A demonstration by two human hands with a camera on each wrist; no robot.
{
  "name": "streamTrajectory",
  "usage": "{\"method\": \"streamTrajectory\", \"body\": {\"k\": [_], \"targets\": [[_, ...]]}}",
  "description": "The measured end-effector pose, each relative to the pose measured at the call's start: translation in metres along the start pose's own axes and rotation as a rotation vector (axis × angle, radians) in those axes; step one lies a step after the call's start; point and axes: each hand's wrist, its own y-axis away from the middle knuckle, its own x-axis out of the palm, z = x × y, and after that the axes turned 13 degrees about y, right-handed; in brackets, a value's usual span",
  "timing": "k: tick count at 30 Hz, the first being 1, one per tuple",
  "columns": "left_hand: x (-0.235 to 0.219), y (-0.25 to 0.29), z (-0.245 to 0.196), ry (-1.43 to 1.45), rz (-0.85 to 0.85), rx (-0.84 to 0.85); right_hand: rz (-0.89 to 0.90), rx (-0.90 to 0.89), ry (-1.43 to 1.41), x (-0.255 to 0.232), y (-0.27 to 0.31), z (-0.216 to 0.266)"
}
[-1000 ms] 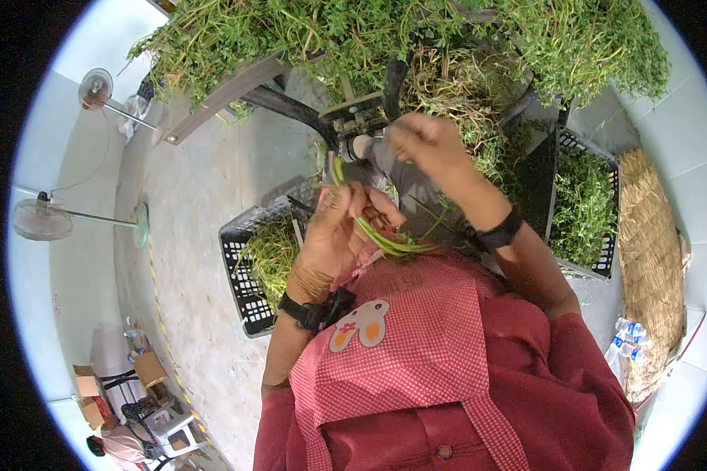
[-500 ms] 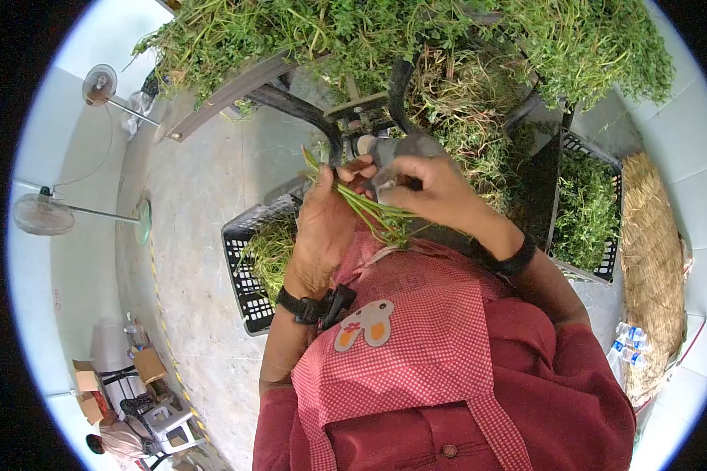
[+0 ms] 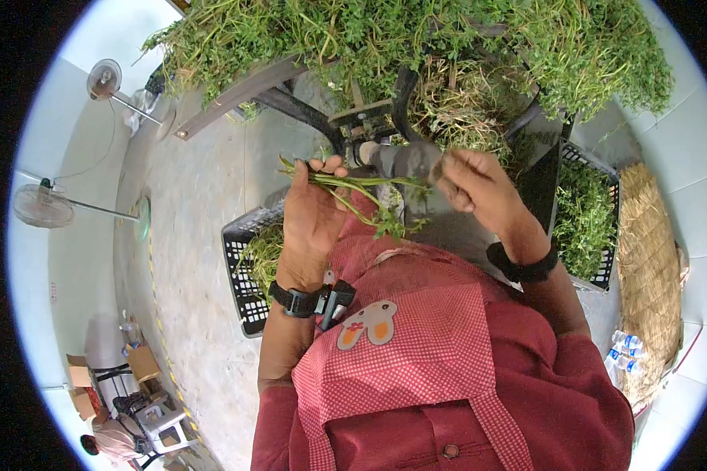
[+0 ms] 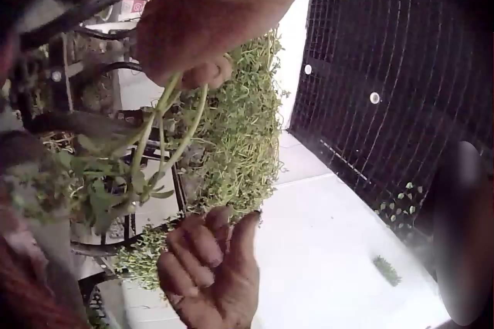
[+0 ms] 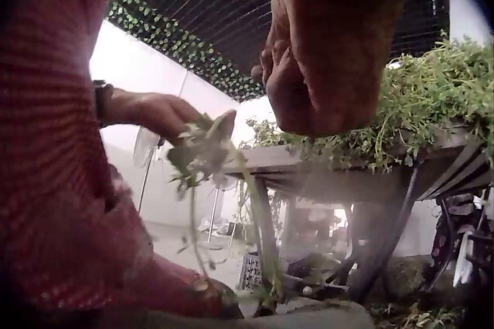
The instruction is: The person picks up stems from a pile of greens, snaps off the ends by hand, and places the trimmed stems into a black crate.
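My left hand [image 3: 313,216] holds a small bunch of green leafy stems [image 3: 361,183] between thumb and fingers, in front of the apron. The leafy ends point right and hang down a little. In the left wrist view the stems [image 4: 147,144] run down from under that hand. My right hand [image 3: 483,188] is just beyond the leafy ends, its fingers curled. Seen from the left wrist, the right hand [image 4: 212,267] shows bent fingers with no stem between them.
Ahead is a table heaped with leafy greens [image 3: 369,35]. Below it lies a pile of pulled stalks [image 3: 463,102]. Black crates of greens stand at left [image 3: 247,302] and right [image 3: 601,275]. Fans [image 3: 43,206] stand at left; a rolled straw mat [image 3: 644,259] lies at right.
The right hand came in to the stems in the left hand, then drew away to the right. The bunch now lies more level, and the left hand has moved slightly left.
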Motion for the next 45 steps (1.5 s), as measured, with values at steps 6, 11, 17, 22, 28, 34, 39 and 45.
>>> {"method": "streamTrajectory", "body": {"k": [6,11,17,22,28,34,39,45], "targets": [[0.003,-0.003,0.000,0.150,0.137,-0.058,-0.051,-0.284,0.614,0.014,0.004,-0.026],[0.020,0.006,0.016,0.210,-0.060,0.035,-0.083,-0.449,0.810,0.043,0.010,-0.001],[0.006,0.012,0.010,0.242,0.194,-0.150,-0.107,-0.397,0.917,0.044,0.002,-0.017],[0.013,0.011,0.024,0.168,0.010,-0.012,-0.223,-0.493,0.925,0.039,0.004,-0.027],[0.016,0.015,0.030,0.141,-0.007,-0.011,-0.482,-0.329,0.826,0.017,-0.012,-0.049],[0.009,0.010,0.027,0.192,0.092,-0.034,-0.171,0.108,-0.310,-0.011,0.005,-0.019],[0.011,0.008,0.030,0.247,0.068,-0.047,0.372,0.177,-0.174,0.017,0.019,-0.016],[0.018,0.014,0.035,0.071,0.120,-0.001,-0.064,0.096,0.202,0.022,0.016,-0.012]]}}
